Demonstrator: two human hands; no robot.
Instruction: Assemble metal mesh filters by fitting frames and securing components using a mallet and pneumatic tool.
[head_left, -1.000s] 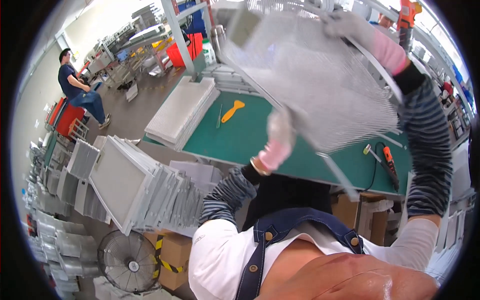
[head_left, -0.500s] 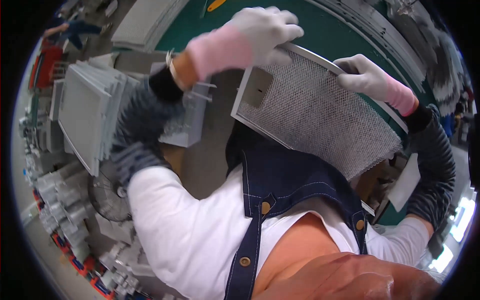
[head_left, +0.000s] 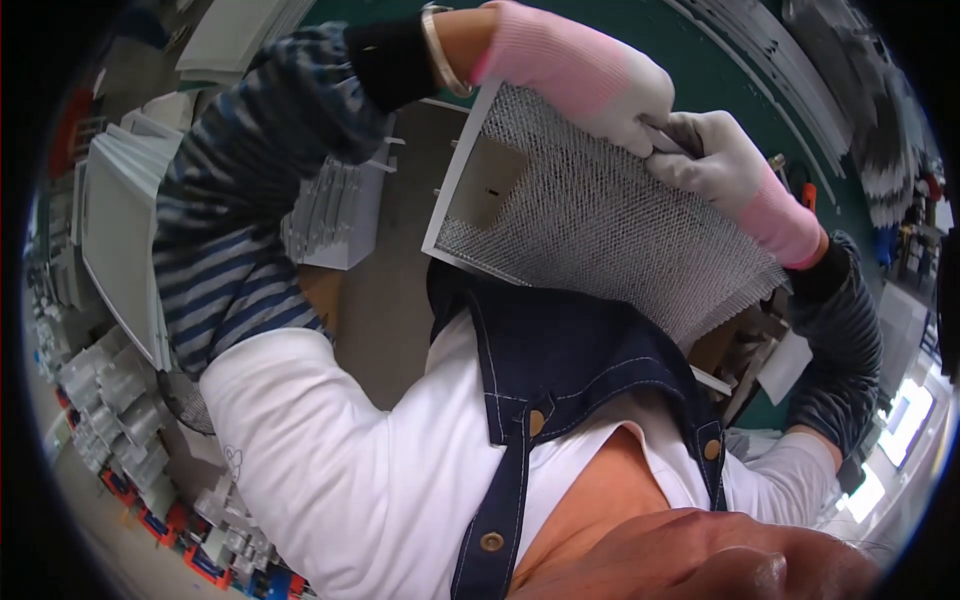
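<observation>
A silver mesh filter panel (head_left: 620, 220) with a thin metal frame leans in front of my body, a square opening or plate near its left end. At its far edge my two hands meet, both in white gloves with pink cuffs. My left hand (head_left: 630, 105) is closed at the edge, its fingers mostly hidden. Curled fingers and thumb of my right hand (head_left: 715, 165) close on a short piece of grey metal (head_left: 672, 145) that shows between the hands. Whether this piece is part of the frame, I cannot tell.
The green tabletop (head_left: 740, 90) lies beyond the panel, with long metal strips (head_left: 790, 70) at right. To the left, framed panels (head_left: 120, 230) stand stacked near a white bin (head_left: 350, 215). Metal parts (head_left: 110, 400) line the far left.
My left hand has moved right along the panel's far edge, from its left corner to beside my right hand. My right hand has closed more. The panel has shifted slightly left.
</observation>
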